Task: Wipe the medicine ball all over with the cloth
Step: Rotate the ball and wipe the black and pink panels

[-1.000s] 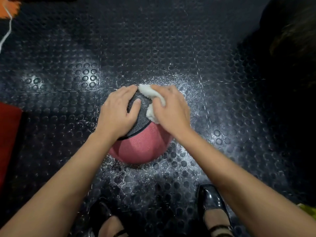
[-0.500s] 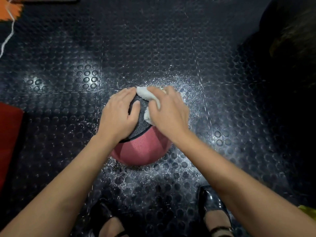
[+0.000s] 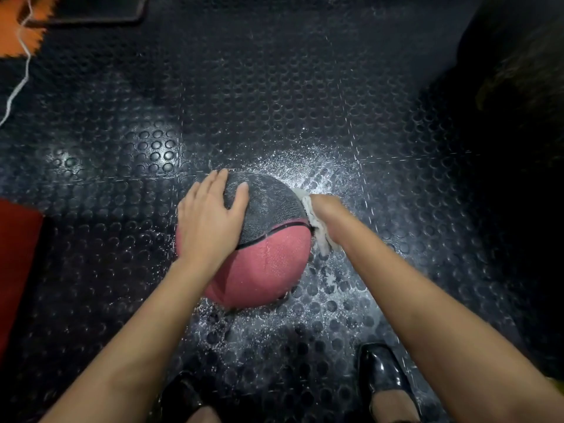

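Observation:
A medicine ball (image 3: 268, 257), dark grey on its far half and pink on its near half, sits on the black studded rubber floor. My left hand (image 3: 210, 218) lies flat on the ball's upper left side, fingers straight, thumb spread over the grey part. My right hand (image 3: 326, 215) presses a white cloth (image 3: 317, 230) against the ball's right side; its fingers are hidden behind the ball and the cloth. Cloth shows along the ball's right edge and hangs a little below the wrist.
White dust or droplets speckle the floor (image 3: 305, 96) around the ball. My two black shoes (image 3: 381, 377) stand near the bottom edge. A red mat (image 3: 18, 245) lies at the left, an orange patch with a white cord (image 3: 21, 71) at top left.
My right hand has slid the cloth from the ball's top down to its right side. The left hand has stayed on the upper left. The view has come closer.

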Demonstrator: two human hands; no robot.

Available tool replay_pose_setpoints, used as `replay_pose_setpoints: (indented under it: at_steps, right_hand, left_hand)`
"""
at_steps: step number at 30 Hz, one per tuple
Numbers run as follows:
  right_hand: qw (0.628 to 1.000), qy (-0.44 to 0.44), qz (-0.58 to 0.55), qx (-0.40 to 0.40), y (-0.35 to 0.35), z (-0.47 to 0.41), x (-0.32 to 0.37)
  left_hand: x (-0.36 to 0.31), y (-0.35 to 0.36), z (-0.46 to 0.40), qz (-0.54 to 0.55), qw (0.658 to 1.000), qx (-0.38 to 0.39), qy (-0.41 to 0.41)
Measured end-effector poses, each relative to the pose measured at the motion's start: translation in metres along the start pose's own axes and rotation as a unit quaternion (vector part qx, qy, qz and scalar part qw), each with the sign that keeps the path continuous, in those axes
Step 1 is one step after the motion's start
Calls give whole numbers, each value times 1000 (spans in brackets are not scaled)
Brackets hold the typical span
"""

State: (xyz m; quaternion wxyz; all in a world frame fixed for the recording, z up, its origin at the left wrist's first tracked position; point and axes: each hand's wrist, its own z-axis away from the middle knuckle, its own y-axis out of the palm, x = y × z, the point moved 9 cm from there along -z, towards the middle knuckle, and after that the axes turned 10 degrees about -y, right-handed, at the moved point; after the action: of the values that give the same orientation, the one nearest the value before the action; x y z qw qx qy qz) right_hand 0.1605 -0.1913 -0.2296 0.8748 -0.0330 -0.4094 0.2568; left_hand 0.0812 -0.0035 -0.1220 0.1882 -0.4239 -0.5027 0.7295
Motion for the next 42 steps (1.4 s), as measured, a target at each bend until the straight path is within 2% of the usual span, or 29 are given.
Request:
replay_pose_setpoints:
  at_steps: [2, 4, 6, 8, 10, 13, 14, 15, 16, 18, 19, 20, 22, 24, 25, 27, 28, 30, 32, 35, 37, 39, 42]
  right_hand:
    - [998, -58, -18, -34, -5, 6, 13]
    - [974, -199, 51, -99, -12, 23, 47]
    - [908, -349, 178, -149, -9, 54, 87]
    - [860, -417, 254, -148, 6, 70, 101]
    - [872, -403, 238, -146, 4, 63, 92]
    - [948, -276, 97, -122, -14, 27, 66]
    - [958, -246, 92, -120, -15, 24, 63]
    - [953, -250, 117, -128, -14, 28, 67]
    - [932, -289, 165, -144, -9, 38, 77]
    - [869, -391, 265, -148, 11, 70, 101]
    - [849, -419, 288, -142, 17, 79, 109]
    - [849, -419, 291, -137, 17, 76, 112]
    - [899, -349, 237, -115, 5, 48, 102]
    - [968, -219, 118, -47, -3, 22, 76]
    - [988, -144, 55, 3, 1, 20, 58]
    - [996, -34, -46, 67, 14, 28, 28]
    - [996, -12, -69, 53, 12, 32, 17]
    - [995, -42, -80, -44, -2, 34, 11]
    - [982, -141, -38, -120, -11, 37, 28]
    - [920, -333, 150, -146, 1, 51, 82]
    - [885, -380, 239, -121, 15, 54, 105]
    - [916, -338, 194, -99, 11, 41, 103]
    - [983, -172, 37, -48, -1, 24, 70]
  left_hand:
    - [-6, 5, -2, 10, 1000, -9, -18]
    - [-12, 7, -8, 12, 1000, -16, -15]
    - [-16, 8, -14, 14, 1000, -11, -10]
    - [-17, 9, -14, 16, 1000, -11, -5]
    - [-16, 8, -10, 22, 1000, -16, -4]
    - [-14, 4, -5, 28, 999, -29, -7]
    - [-15, 5, -4, 29, 999, -30, -7]
    - [-17, 5, -5, 29, 999, -30, -7]
    - [-18, 6, -6, 28, 999, -29, -8]
    - [-18, 6, -9, 27, 999, -28, -10]
    - [-19, 7, -9, 27, 999, -26, -10]
    - [-19, 7, -7, 29, 999, -24, -7]
    - [-16, 5, -2, 38, 999, -30, -2]
    - [-13, 1, 3, 51, 998, -37, 1]
    - [-11, -1, 4, 59, 997, -39, -2]
    - [-5, -5, 4, 76, 996, -40, -14]
    - [-5, -6, 3, 80, 996, -37, -18]
    - [-7, -6, 2, 80, 996, -35, -15]
    - [-8, -6, 0, 74, 996, -33, -20]
    - [-9, -4, 0, 63, 997, -28, -17]
    - [-12, -3, 3, 54, 998, -27, -4]
    - [-11, -3, 5, 52, 998, -24, -10]
    - [-9, -5, 5, 57, 998, -23, -30]
